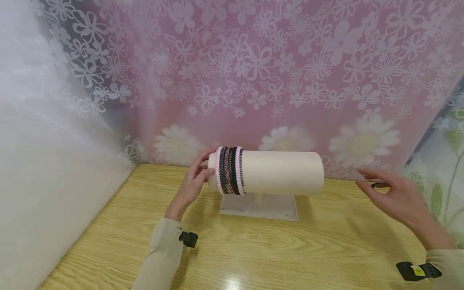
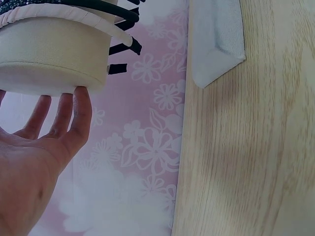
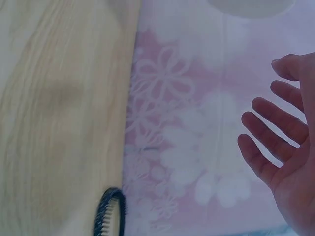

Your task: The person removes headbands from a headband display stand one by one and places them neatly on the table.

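Note:
A cream cylindrical headband stand carries several headbands side by side near its left end: pale pink, dark glittery, pink sequined and black ones. My left hand holds that left end, thumb at the front and fingers toward the top and back. In the left wrist view the fingertips of the left hand touch the rim of the end face. My right hand hovers right of the stand, fingers apart and holding nothing. Beyond it, partly hidden, is a black toothed headband by the table's back edge.
The stand's flat pale base rests on a wood-grain table. A pink flowered curtain hangs behind, and a whitish sheet borders the left side. Each wrist wears a black strap device.

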`<state>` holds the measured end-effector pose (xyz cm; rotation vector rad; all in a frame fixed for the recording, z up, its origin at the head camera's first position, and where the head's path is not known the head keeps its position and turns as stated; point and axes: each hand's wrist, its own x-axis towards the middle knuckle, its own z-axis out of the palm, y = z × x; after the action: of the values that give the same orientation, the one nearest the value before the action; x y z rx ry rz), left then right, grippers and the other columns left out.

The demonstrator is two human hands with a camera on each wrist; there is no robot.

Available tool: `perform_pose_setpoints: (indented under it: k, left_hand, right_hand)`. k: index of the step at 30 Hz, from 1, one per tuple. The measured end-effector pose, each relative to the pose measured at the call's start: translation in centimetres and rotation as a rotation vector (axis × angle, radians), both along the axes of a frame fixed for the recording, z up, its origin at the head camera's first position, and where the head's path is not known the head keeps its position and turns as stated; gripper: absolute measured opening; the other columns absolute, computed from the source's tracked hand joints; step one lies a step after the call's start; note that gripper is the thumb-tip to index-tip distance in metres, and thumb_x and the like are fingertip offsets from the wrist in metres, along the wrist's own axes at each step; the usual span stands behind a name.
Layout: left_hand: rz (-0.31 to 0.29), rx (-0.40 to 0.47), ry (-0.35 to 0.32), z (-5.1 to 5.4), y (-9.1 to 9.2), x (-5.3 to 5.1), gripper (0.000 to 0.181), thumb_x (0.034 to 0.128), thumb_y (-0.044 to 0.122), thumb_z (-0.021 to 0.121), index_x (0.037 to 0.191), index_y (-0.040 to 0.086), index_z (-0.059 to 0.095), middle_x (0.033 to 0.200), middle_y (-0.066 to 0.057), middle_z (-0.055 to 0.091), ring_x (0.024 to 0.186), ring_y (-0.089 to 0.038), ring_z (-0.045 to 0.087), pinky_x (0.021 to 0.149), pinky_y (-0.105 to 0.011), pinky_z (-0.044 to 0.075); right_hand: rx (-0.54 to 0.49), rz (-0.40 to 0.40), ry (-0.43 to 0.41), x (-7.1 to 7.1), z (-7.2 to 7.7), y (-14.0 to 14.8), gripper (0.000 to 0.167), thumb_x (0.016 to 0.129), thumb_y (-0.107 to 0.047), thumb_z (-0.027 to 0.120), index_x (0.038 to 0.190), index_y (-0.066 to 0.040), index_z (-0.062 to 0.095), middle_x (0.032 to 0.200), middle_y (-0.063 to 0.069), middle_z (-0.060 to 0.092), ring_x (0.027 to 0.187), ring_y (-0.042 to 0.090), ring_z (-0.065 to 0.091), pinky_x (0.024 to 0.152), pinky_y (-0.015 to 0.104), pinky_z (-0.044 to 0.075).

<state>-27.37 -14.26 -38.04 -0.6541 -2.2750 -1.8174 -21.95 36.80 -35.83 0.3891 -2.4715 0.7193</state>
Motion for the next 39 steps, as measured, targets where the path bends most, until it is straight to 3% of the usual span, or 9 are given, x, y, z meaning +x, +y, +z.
perform_pose_setpoints:
  k: [3,8,12,15,20,26,30,33,39]
  left_hand:
    - [0.001,0.001,0.000,0.0,0.0,0.1,0.052,0.1055,0.022,0.049,0.156,0.032,0.041,0.152,-0.005,0.045,0.130,-0.032,0.058,0.086,-0.036,0.053]
    - [-0.001,0.005,0.004,-0.1,-0.1,0.0,0.052,0.1058,0.022,0.049,0.156,0.034,0.041,0.154,-0.004,0.044,0.133,-0.033,0.056,0.088,-0.038,0.054]
    - [-0.004,-0.006,0.012,-0.1,0.0,-0.1,0.053,0.1058,0.022,0.048,0.157,0.031,0.040,0.153,-0.005,0.043,0.133,-0.033,0.056,0.088,-0.041,0.054]
    - [0.000,-0.016,0.018,0.0,0.0,-0.1,0.053,0.1060,0.023,0.048,0.158,0.029,0.040,0.153,-0.006,0.043,0.132,-0.033,0.057,0.087,-0.041,0.054]
    - [0.022,-0.029,0.027,0.1,0.0,-0.1,0.052,0.1062,0.023,0.048,0.158,0.029,0.040,0.153,-0.005,0.044,0.133,-0.032,0.057,0.086,-0.038,0.055]
    - [0.034,-0.028,0.029,0.0,0.1,0.2,0.051,0.1062,0.023,0.048,0.155,0.036,0.042,0.153,-0.005,0.044,0.133,-0.031,0.057,0.088,-0.040,0.054]
    - [0.044,-0.029,0.034,-0.1,0.1,0.2,0.051,0.1056,0.023,0.048,0.156,0.033,0.043,0.153,-0.005,0.045,0.132,-0.032,0.057,0.090,-0.041,0.054]
    - [0.047,-0.028,0.037,-0.1,0.1,0.1,0.052,0.1054,0.023,0.048,0.156,0.030,0.042,0.153,-0.005,0.045,0.132,-0.032,0.057,0.090,-0.040,0.054]
    - [0.050,-0.028,0.035,-0.2,0.2,0.1,0.051,0.1056,0.024,0.048,0.156,0.033,0.043,0.152,-0.004,0.045,0.132,-0.031,0.057,0.091,-0.041,0.054]
  right_hand:
    - [-0.011,0.059,0.087,0.1,0.6,-1.3,0.041,0.086,-0.007,0.080,0.126,-0.011,0.073,0.113,-0.047,0.051,0.092,-0.028,0.049,0.070,0.001,0.042]
    - [0.001,0.129,0.220,0.5,1.5,-3.4,0.051,0.077,0.004,0.082,0.126,-0.011,0.074,0.121,-0.042,0.055,0.103,-0.027,0.051,0.082,-0.001,0.041]
    - [0.023,0.173,0.290,0.6,2.2,-4.5,0.056,0.072,0.006,0.084,0.125,-0.012,0.075,0.126,-0.032,0.060,0.105,-0.026,0.052,0.085,0.001,0.042]
    - [0.037,0.202,0.324,0.7,2.8,-5.2,0.056,0.071,0.005,0.085,0.124,-0.011,0.075,0.127,-0.013,0.069,0.109,-0.025,0.053,0.086,0.001,0.042]
    - [0.052,0.238,0.290,1.0,3.7,-6.5,0.059,0.068,0.005,0.085,0.125,-0.007,0.074,0.123,0.017,0.073,0.121,-0.022,0.048,0.098,0.002,0.038]
    - [0.022,0.323,0.312,0.9,4.2,-8.4,0.062,0.068,0.007,0.084,0.127,-0.007,0.073,0.126,0.018,0.070,0.130,-0.011,0.050,0.104,0.004,0.037]
    - [0.011,0.380,0.366,0.6,4.4,-9.7,0.051,0.074,-0.002,0.084,0.124,-0.006,0.074,0.127,0.015,0.071,0.129,-0.002,0.056,0.100,0.004,0.040]
    - [0.016,0.412,0.385,0.4,4.4,-10.5,0.040,0.085,-0.019,0.082,0.122,-0.004,0.075,0.125,0.017,0.072,0.128,0.003,0.059,0.100,0.005,0.041]
    - [0.032,0.443,0.400,0.0,4.3,-11.9,0.048,0.098,-0.045,0.066,0.120,-0.003,0.075,0.123,0.018,0.072,0.121,0.022,0.065,0.106,0.008,0.040]
